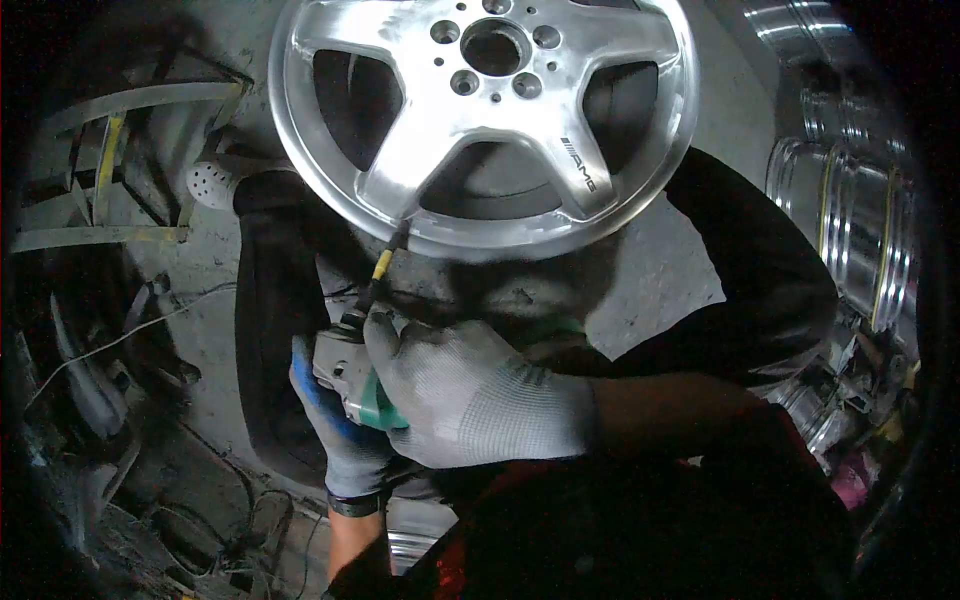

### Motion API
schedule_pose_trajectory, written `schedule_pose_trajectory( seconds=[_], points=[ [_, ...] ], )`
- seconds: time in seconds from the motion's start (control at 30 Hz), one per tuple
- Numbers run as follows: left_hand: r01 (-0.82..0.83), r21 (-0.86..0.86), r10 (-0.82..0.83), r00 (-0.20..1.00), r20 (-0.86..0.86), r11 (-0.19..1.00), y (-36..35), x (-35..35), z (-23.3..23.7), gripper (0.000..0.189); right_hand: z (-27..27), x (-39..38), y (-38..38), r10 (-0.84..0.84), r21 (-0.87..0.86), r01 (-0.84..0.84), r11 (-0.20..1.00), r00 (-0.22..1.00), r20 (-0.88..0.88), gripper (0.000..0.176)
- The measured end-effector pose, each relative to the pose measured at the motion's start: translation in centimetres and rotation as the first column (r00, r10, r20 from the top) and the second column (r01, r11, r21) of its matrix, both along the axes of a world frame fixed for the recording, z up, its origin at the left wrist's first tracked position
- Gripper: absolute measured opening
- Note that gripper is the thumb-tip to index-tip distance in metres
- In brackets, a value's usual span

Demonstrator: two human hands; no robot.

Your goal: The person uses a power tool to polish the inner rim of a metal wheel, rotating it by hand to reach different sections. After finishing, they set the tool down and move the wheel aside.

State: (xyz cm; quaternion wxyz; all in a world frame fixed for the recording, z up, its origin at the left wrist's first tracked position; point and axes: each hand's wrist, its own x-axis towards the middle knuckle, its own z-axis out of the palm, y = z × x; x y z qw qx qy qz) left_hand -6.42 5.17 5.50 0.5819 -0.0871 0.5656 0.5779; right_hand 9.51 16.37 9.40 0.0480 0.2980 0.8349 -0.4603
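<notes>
A silver alloy wheel [430, 140] with AMG lettering on one spoke lies in front of me, its polished face up. Both gloved hands are wrapped around a green angle grinder [370, 400] with a grey metal head. My left hand [345, 460], in a grey and blue glove, grips it from the left and below. From the right, my right hand [470, 395], in a pale knit glove, closes over its top. A thin dark shaft with a yellow band [382, 264] extends from the head, and its tip meets or nearly meets the wheel's lower rim.
My legs in dark trousers bend on both sides of the wheel. More shiny wheels [850, 230] are stacked at the right. A metal frame [105, 170] stands at the left, by a white perforated shoe [212, 184]. Cables [140, 335] and scrap lie on the concrete floor.
</notes>
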Motion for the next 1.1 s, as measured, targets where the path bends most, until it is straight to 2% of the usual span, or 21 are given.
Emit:
schedule_pose_trajectory(
  seconds=[0.03, 0.07, 0.13, 0.23, 0.3, 0.33, 0.4, 0.43, 0.47, 0.5, 0.57, 0.7, 0.73, 0.77, 0.8, 0.83, 0.9, 0.93, 1.0, 1.03, 1.1],
  points=[
    [0.003, -0.003, -0.003, 1.0, -0.004, 1.0, 0.1, -0.1, 0.0, 0.057, -0.1, -0.2, 0.1, -0.005, 0.061, 0.007, 0.998, 1.0, -0.023, 0.089],
    [-0.009, -0.014, 0.009, 0.999, 0.033, 1.0, 0.4, -0.1, -0.1, 0.054, 0.0, -0.3, 0.4, -0.007, 0.06, 0.009, 0.998, 1.0, -0.028, 0.089],
    [-0.015, -0.022, 0.017, 0.997, 0.071, 1.0, 1.0, -0.1, -0.7, 0.052, 0.5, -0.4, 1.6, 0.106, -0.162, -0.087, 0.983, 0.988, 0.114, 0.091],
    [0.095, 0.021, -0.096, 0.995, 0.033, 0.995, 0.8, 0.3, -3.1, 0.058, 0.7, 0.6, 2.9, 0.093, -0.223, -0.052, 0.973, 0.979, 0.18, 0.083],
    [0.081, -0.064, -0.101, 0.895, -0.434, 0.995, 0.8, 1.1, -3.7, 0.055, 0.6, 0.7, 2.7, 0.078, -0.153, -0.044, 0.987, 0.972, 0.221, 0.085],
    [0.088, -0.064, -0.107, 0.894, -0.435, 0.994, 1.2, 0.9, -3.3, 0.055, 0.8, 0.9, 3.0, 0.098, -0.192, -0.058, 0.98, 0.974, 0.204, 0.085],
    [0.078, 0.03, -0.078, 0.997, -0.019, 0.996, 1.9, 0.2, -1.1, 0.054, 0.8, 0.9, 3.0, 0.116, -0.237, -0.07, 0.969, 0.976, 0.184, 0.084],
    [0.056, 0.072, -0.069, 0.979, 0.194, 0.996, 1.9, -0.2, -0.4, 0.053, 0.8, 0.8, 2.7, 0.064, -0.207, -0.038, 0.978, 0.99, 0.122, 0.083],
    [0.036, 0.313, -0.133, 0.946, 0.295, 0.949, 1.9, -0.2, -0.2, 0.055, 0.6, 0.6, 2.4, 0.014, -0.179, -0.003, 0.984, 0.998, 0.057, 0.082],
    [0.04, 0.31, -0.135, 0.947, 0.293, 0.95, 2.1, 0.0, 0.1, 0.055, 0.4, 0.6, 2.3, 0.012, -0.183, -0.002, 0.983, 0.998, 0.054, 0.082],
    [0.076, 0.006, -0.075, 0.997, -0.022, 0.997, 2.5, 0.8, 0.9, 0.053, 0.1, 0.7, 2.1, 0.085, -0.108, -0.081, 0.991, 0.996, 0.035, 0.093],
    [0.125, 0.015, -0.125, 0.992, -0.032, 0.992, 2.3, 1.3, -1.6, 0.051, -0.4, 1.2, 2.9, 0.006, -0.276, 0.021, 0.961, 0.995, 0.098, 0.079],
    [0.188, -0.035, -0.189, 0.93, -0.314, 0.982, 2.4, 2.4, -1.9, 0.05, -0.9, 1.5, 2.7, -0.005, -0.156, 0.022, 0.987, 0.994, 0.107, 0.078],
    [0.233, -0.101, -0.249, 0.787, -0.565, 0.967, 2.6, 3.0, -2.0, 0.05, -1.2, 1.7, 2.6, -0.017, -0.035, 0.021, 0.999, 0.993, 0.115, 0.077],
    [0.185, -0.053, -0.192, 0.932, -0.308, 0.981, 3.1, 2.3, -1.5, 0.05, -1.2, 1.5, 2.7, -0.029, -0.06, 0.037, 0.997, 0.991, 0.131, 0.074],
    [0.188, -0.055, -0.195, 0.931, -0.31, 0.981, 3.0, 1.7, -1.5, 0.05, -1.0, 1.5, 3.0, -0.031, -0.062, 0.039, 0.997, 0.991, 0.129, 0.074],
    [0.11, 0.02, -0.108, 0.989, -0.096, 0.994, 2.7, 1.1, -1.1, 0.05, -0.1, 1.6, 3.8, 0.117, -0.182, -0.095, 0.979, 0.987, 0.111, 0.089],
    [0.129, 0.088, -0.126, 0.991, -0.034, 0.988, 2.2, 0.8, -0.3, 0.05, -0.6, 1.6, 3.2, 0.115, -0.185, -0.094, 0.978, 0.988, 0.107, 0.089],
    [0.133, 0.035, -0.129, 0.985, -0.115, 0.99, 2.4, 1.4, 0.0, 0.05, -1.7, 1.6, 1.5, -0.135, -0.006, 0.136, 0.991, 0.979, -0.151, 0.068],
    [0.133, -0.015, -0.133, 0.972, -0.192, 0.991, 2.4, 1.8, 0.0, 0.051, -1.6, 1.8, 1.9, -0.135, -0.007, 0.136, 0.991, 0.979, -0.152, 0.068],
    [0.11, -0.039, -0.115, 0.978, -0.177, 0.993, 2.5, 2.4, -1.1, 0.051, -1.2, 2.2, 3.2, -0.047, -0.205, 0.044, 0.978, 0.999, -0.009, 0.066]
  ],
)
